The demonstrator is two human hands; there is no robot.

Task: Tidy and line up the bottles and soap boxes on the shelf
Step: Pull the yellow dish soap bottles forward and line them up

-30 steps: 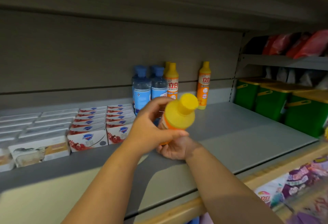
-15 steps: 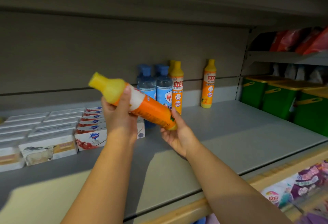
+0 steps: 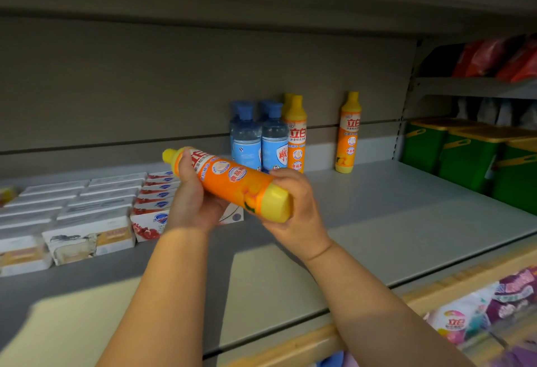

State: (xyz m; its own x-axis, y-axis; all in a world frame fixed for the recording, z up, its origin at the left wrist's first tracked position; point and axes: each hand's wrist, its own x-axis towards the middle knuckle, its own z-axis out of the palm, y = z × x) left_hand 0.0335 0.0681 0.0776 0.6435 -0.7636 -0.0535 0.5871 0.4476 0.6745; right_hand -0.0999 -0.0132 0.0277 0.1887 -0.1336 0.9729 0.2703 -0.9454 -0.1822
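Observation:
An orange detergent bottle (image 3: 232,182) with a yellow cap lies almost flat in the air above the grey shelf (image 3: 392,215), cap to the left. My left hand (image 3: 193,201) grips its neck end and my right hand (image 3: 299,212) grips its yellow base. Behind it, at the shelf's back, stand blue bottles (image 3: 258,137) and an orange bottle (image 3: 296,134) close together, and another orange bottle (image 3: 347,131) apart to the right. Rows of soap boxes (image 3: 96,215) fill the shelf's left part, partly hidden by my left hand.
Green tubs with yellow lids (image 3: 470,157) stand on the neighbouring shelf to the right, red packets (image 3: 494,57) above them. Purple and white bags (image 3: 479,317) lie below the shelf's front edge. An upper shelf overhangs closely.
The bottle has swung from cap-toward-me to lying crosswise with its cap left. Since half a second ago it has dropped lower and my right hand has closed round its base.

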